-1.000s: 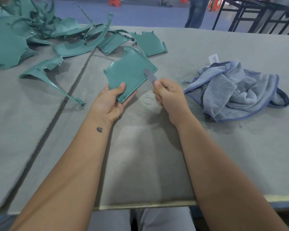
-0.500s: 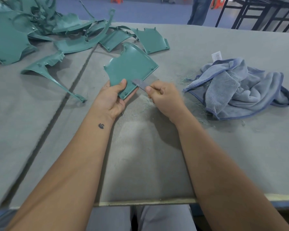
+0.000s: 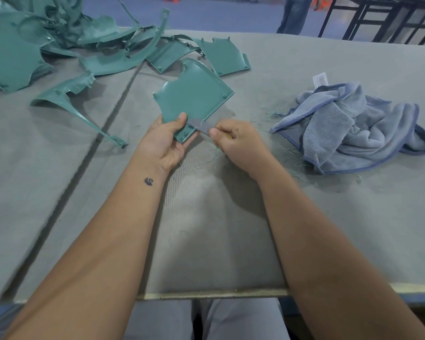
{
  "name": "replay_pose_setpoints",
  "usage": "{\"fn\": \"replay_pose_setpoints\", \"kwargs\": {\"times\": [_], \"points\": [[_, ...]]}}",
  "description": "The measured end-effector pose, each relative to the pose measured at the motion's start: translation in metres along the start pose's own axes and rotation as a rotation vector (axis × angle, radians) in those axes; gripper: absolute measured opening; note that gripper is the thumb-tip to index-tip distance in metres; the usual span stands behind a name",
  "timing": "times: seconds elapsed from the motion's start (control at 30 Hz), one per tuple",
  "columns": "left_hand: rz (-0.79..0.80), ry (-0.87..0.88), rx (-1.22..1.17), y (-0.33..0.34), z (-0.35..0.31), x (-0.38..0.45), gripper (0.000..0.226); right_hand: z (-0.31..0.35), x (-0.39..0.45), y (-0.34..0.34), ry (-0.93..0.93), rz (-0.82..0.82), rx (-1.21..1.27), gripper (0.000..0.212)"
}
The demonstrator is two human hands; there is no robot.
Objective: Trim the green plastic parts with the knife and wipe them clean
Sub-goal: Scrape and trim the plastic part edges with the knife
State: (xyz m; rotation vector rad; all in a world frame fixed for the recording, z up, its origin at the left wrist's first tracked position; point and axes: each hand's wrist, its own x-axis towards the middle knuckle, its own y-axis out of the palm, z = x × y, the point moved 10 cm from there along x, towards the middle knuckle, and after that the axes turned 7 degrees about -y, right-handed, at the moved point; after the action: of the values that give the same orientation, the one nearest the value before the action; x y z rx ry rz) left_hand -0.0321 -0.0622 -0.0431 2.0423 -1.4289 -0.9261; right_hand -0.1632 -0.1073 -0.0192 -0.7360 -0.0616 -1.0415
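Head view: your left hand [image 3: 168,141] pinches the green plastic part [image 3: 194,99] above the table; your right hand [image 3: 233,141] grips the knife [image 3: 198,125] (blade beside your thumb). A slip could cut it.

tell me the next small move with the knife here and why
Probably draw the knife on along the near edge of the green panel: the right hand pinches the blade against that edge beside the left hand gripping the corner, so keep clear of that thumb.

A factory workshop is indicated: a long grey felt-covered workbench [image 3: 304,217] is heaped with moulded green plastic parts [image 3: 22,52], and black metal frames [image 3: 383,18] are seen beyond.
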Motion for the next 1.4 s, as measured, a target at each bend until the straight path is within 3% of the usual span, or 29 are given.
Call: {"fn": "replay_pose_setpoints", "kwargs": {"times": [0.07, 0.17, 0.27, 0.4, 0.57, 0.73, 0.9, 1.13, 1.33, 1.4], "points": [[-0.008, -0.002, -0.040, -0.001, -0.001, 0.000, 0.017, 0.002, -0.002, -0.001, 0.016, -0.014, 0.111, 0.030], [0.009, -0.040, -0.112, 0.001, 0.000, 0.000, 0.024, -0.003, -0.003, -0.021, 0.124, -0.224, 0.472, 0.025], [0.043, -0.079, -0.170, 0.007, 0.001, -0.002, 0.028, -0.010, -0.004, -0.028, 0.219, -0.317, 0.639, 0.041], [0.111, -0.125, -0.356, 0.013, 0.003, -0.008, 0.027, 0.001, -0.003, -0.028, 0.166, -0.302, 0.615, 0.047], [0.022, -0.140, -0.231, 0.006, 0.007, -0.007, 0.022, 0.015, -0.005, -0.032, 0.108, -0.326, 0.589, 0.041], [-0.022, -0.135, -0.050, 0.003, 0.009, -0.003, 0.022, 0.032, -0.002, -0.041, -0.013, -0.394, 0.409, 0.034], [-0.027, -0.134, -0.037, 0.001, 0.009, -0.001, 0.022, 0.028, -0.003, -0.054, -0.013, -0.496, 0.267, 0.039], [0.003, -0.139, -0.165, 0.002, 0.009, 0.001, 0.025, 0.040, -0.001, -0.012, -0.064, -0.222, -0.153, 0.037], [0.012, -0.105, -0.053, 0.002, 0.009, 0.001, 0.022, 0.044, -0.006, -0.042, -0.062, -0.456, -0.063, 0.041], [0.015, -0.098, -0.032, 0.003, 0.008, 0.001, 0.022, 0.041, -0.008, -0.045, -0.049, -0.463, -0.076, 0.043]]}}
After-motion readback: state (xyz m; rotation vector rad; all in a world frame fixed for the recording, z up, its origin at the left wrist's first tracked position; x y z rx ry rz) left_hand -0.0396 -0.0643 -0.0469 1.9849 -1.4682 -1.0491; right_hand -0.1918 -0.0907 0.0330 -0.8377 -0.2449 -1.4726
